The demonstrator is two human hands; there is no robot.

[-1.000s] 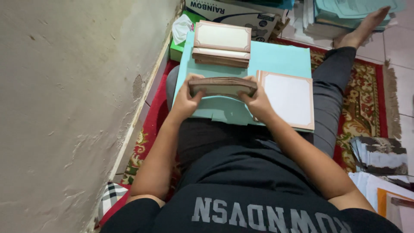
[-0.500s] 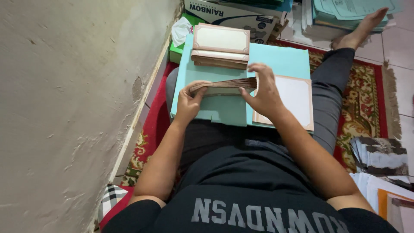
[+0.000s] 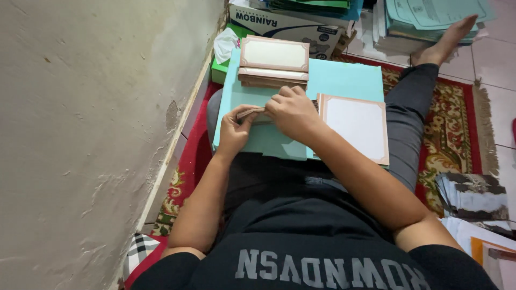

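The thin stack of white cards with tan-brown borders (image 3: 258,113) lay on the pale green board (image 3: 344,80) across my lap, a flat surface for squaring edges. My left hand (image 3: 235,130) pinched its near-left end, fingers narrow. My right hand (image 3: 293,111) curled over the top, gripping it. Right: one bordered card (image 3: 357,126), flat. Far: a taller stack of bordered cards (image 3: 274,62).

A red patterned rug (image 3: 451,145) covers the floor beside a rough plaster wall (image 3: 80,134). A long cardboard box (image 3: 290,27) lies at the rug's far edge. Stacked green papers (image 3: 430,16) sit on the tiled floor (image 3: 500,96) beyond.
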